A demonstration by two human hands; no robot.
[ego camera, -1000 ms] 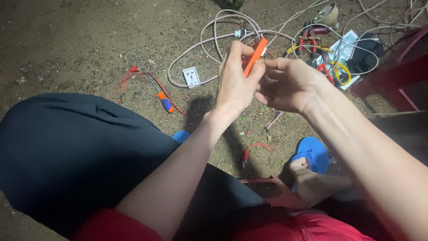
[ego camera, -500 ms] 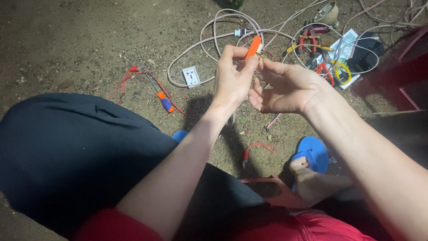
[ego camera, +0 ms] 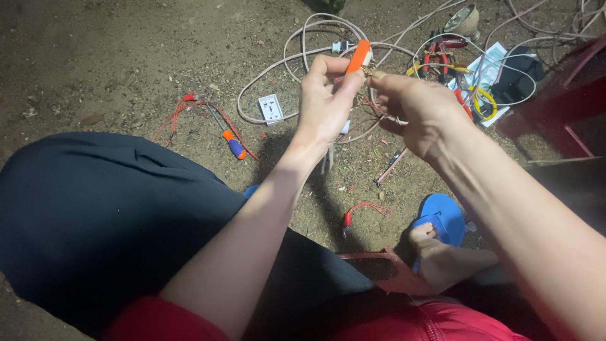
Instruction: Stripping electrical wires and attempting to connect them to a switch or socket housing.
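My left hand (ego camera: 325,104) grips a small orange-handled tool (ego camera: 358,57), its orange end sticking up above the fingers. My right hand (ego camera: 420,110) is beside it, thumb and forefinger pinched on thin wire strands (ego camera: 369,72) right at the tool's tip. Both hands are raised over the dirt ground, above a loop of white cable (ego camera: 315,38). What the tool's tip does to the wire is hidden by my fingers.
On the dirt lie a white wall socket (ego camera: 271,108), an orange-and-blue screwdriver (ego camera: 232,144), red wires (ego camera: 183,110), a red wire piece (ego camera: 363,211) and a heap of tools and cables (ego camera: 470,69). A red stool (ego camera: 562,107) stands right. My foot wears a blue sandal (ego camera: 442,218).
The tool has tilted and sunk lower in my left hand. My right hand has closed from open fingers to a pinch at the tool's tip.
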